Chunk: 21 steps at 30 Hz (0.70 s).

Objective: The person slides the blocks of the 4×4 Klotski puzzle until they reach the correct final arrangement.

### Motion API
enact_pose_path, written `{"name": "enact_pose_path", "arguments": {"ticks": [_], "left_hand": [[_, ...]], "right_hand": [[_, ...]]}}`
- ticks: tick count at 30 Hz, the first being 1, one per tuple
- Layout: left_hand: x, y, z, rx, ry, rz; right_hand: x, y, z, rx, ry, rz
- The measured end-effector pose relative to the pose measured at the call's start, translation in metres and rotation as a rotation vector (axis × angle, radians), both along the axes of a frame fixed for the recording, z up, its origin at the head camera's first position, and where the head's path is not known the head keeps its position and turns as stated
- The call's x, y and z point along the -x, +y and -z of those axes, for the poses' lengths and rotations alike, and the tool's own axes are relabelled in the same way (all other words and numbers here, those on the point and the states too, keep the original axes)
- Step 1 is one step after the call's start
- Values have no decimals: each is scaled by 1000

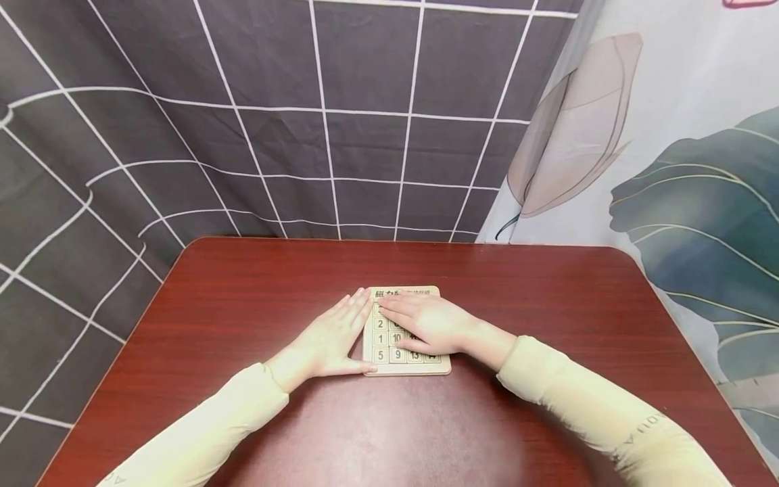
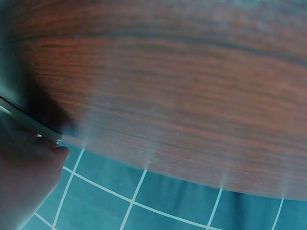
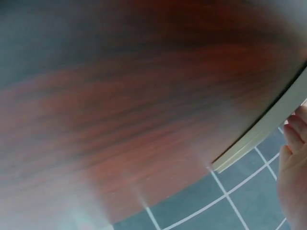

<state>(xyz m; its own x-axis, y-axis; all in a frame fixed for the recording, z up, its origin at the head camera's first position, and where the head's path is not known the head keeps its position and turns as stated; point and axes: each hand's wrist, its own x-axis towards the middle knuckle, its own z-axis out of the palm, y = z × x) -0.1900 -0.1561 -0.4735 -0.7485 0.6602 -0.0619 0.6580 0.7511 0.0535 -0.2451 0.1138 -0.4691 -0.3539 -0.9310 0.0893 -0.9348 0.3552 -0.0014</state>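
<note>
A pale wooden number puzzle board (image 1: 406,370) lies flat on the table, dark printed characters along its far border. Square number tiles (image 1: 380,339) fill it in rows, with 2, 1, 5, 10, 9 and 13 legible. My left hand (image 1: 328,343) lies along the board's left side, fingers straight, thumb tip at the near left corner. Across the upper and right tiles rests my right hand (image 1: 431,325), fingers extended, hiding several of them. In the left wrist view part of the left hand (image 2: 29,175) shows beside the board's edge; the right wrist view shows right-hand fingers (image 3: 295,136) over the board's side.
The dark red wooden table (image 1: 262,284) has rounded far corners. Behind it hangs a dark grey cloth (image 1: 365,142) with a white grid. To the right hangs a white curtain (image 1: 669,81) with large leaf prints.
</note>
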Motion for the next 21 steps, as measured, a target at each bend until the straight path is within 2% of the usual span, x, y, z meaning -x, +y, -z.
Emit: {"name": "enact_pose_path", "arguments": {"ticks": [4,8,15,21], "left_hand": [[0,0,-1,-5,-10,0],[0,0,-1,9,-18,-10],[1,3,-6,8,-43,-10],[0,5,-9,0,-50,-8]], "right_hand": [[-3,2,-5,7,-11,14],[-5,16,-7,27,-18,42],[-10,49,-5,70,-21,77],[-11,53,-2,83,-21,68]]}}
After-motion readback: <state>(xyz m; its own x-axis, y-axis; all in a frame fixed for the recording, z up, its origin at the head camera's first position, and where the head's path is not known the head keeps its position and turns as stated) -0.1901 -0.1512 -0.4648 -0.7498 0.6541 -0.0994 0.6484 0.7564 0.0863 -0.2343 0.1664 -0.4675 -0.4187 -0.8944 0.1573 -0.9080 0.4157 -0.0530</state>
